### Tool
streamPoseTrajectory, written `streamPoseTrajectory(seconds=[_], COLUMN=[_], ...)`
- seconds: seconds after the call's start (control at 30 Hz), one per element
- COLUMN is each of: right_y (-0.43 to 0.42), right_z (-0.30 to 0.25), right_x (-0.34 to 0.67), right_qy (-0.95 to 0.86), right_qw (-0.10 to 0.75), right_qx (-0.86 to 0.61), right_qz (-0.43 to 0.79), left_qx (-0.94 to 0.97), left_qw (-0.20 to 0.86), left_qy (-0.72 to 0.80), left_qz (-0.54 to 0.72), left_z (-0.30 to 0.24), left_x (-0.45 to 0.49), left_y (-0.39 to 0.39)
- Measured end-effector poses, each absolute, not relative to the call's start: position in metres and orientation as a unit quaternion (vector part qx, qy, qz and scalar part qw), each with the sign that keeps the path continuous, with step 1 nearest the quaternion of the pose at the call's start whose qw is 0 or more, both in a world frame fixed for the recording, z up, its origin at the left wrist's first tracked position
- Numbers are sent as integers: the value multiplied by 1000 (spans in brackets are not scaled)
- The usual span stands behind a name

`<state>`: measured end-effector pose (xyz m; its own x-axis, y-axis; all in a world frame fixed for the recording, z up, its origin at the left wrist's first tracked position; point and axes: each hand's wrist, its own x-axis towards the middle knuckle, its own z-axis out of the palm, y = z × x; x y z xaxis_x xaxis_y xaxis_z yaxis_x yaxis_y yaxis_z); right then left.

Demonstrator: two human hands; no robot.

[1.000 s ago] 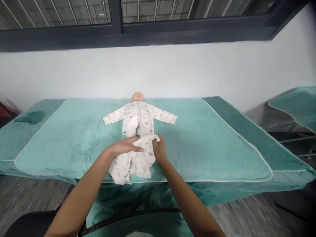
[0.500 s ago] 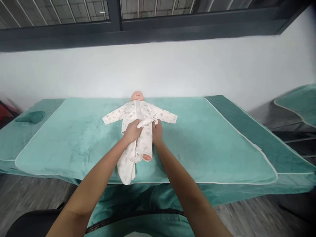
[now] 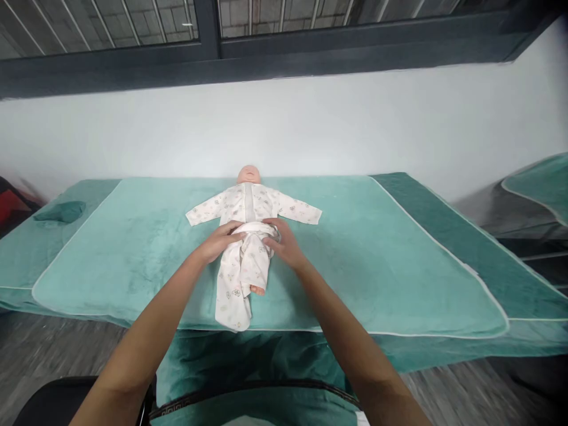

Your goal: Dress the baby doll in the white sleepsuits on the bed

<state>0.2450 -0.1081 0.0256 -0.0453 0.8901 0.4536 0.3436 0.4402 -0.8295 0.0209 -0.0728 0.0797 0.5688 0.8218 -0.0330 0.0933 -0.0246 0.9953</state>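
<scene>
A baby doll [image 3: 249, 174] lies on its back, its head toward the wall. It wears a white printed top [image 3: 261, 202] with sleeves spread out sideways. White printed pants [image 3: 255, 260] cover its lower body; one leg lies long and flat, while a foot [image 3: 257, 290] shows at the other cuff. My left hand [image 3: 220, 239] rests at the left side of the waistband, fingers stretched and thumb apart. At the right side, my right hand [image 3: 284, 241] touches the waistband with fingers and thumb spread around a fold. Fingertips are partly hidden against the cloth.
The doll lies on a green padded bed cover [image 3: 377, 266] with white piping. Behind it are a white wall [image 3: 310, 130] and a dark window frame [image 3: 213, 65]. A dark chair [image 3: 57, 402] stands at lower left, and another green-covered surface [image 3: 541, 183] is at right.
My hands have loosened from the bunched waistband, which now lies flatter across the doll's waist. My left hand has shifted left with its fingers extended. The long pant leg has swung slightly right.
</scene>
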Motion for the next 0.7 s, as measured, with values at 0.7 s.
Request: streamPoseTrajectory(seconds=[0.7], right_y=[-80], right_z=[88], right_x=[237], right_qy=[-615], right_qw=[361], right_qx=[-366], right_qz=[598], left_qx=[589], left_qw=[522], left_qy=[407], left_qz=[464], left_z=[73], left_x=[49], left_y=[-67])
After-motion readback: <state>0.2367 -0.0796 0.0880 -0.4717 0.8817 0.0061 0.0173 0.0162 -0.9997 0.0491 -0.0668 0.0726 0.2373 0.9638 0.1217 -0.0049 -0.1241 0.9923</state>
